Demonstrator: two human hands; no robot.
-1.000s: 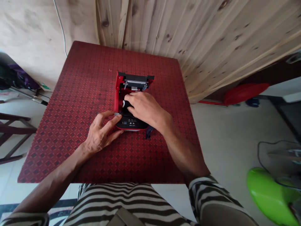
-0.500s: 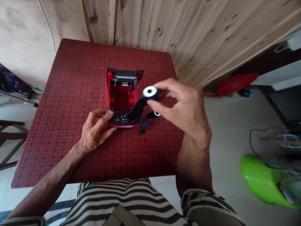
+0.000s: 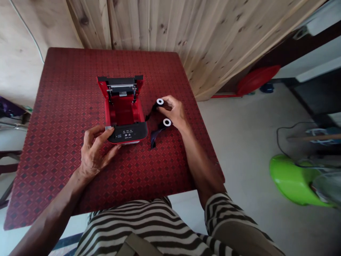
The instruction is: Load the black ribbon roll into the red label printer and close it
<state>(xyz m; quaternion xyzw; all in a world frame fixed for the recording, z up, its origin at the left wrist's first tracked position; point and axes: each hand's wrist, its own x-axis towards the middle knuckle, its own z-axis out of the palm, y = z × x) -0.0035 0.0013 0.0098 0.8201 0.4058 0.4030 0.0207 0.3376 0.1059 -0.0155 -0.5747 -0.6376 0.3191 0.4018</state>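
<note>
A red and black label printer (image 3: 125, 110) stands on the table with its lid raised, and its red inner bay shows no roll. My left hand (image 3: 93, 149) grips the printer's front left corner, fingers on the black button panel (image 3: 130, 132) and thumb low at the front. To the right of the printer, my right hand (image 3: 173, 110) pinches a black ribbon roll (image 3: 160, 102) with a white-ringed end; a strip of black ribbon trails from it toward the printer. A second black ribbon roll (image 3: 167, 122) lies just nearer to me, its loose tail stretched toward the front.
The table (image 3: 66, 89) has a red patterned cover and meets a wooden plank wall (image 3: 149, 28). On the floor at right are a green plastic tub (image 3: 290, 181) and a dark cable. A dark wooden stool (image 3: 7, 170) stands at left.
My right hand has carried the ribbon roll away from above the printer's front, down to the table at its right. The ribbon strip no longer lies across the button panel. My left hand keeps its grip.
</note>
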